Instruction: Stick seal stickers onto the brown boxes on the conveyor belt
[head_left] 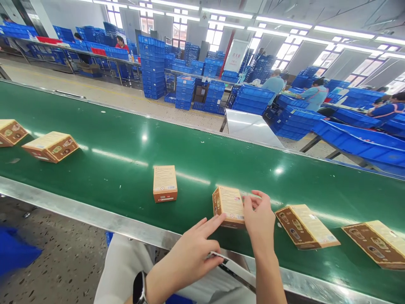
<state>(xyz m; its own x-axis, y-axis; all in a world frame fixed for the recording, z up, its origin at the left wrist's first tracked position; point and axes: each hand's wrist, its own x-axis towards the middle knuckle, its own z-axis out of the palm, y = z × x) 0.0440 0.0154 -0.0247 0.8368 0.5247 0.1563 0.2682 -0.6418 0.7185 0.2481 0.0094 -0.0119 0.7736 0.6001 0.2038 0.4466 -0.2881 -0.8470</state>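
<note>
From my remote seat I see a printed cardboard carton (231,203) lying flat on the green conveyor belt (110,126), between my two hands. My left hand (191,251) has its index fingertip on the carton's near left corner, while its thumb and curled fingers pinch a pale strip (239,271) below; my right hand (260,217) is loosely curled at the carton's right edge, and I cannot tell whether its fingers press there. I judge the carton light and fairly stiff, its smooth board a little slippery, its corners easily dented, so I would take it across two opposite side walls and spare the broad top. It looks closed, so its contents are hidden from me, as are those of the separate carton (165,182) to its left and the tilted carton (305,226) to its right. Beyond the belt stands a tall stack of blue plastic crates (152,67), insides out of sight; a long blue bin (363,145) at right shows small items I cannot make out.
</note>
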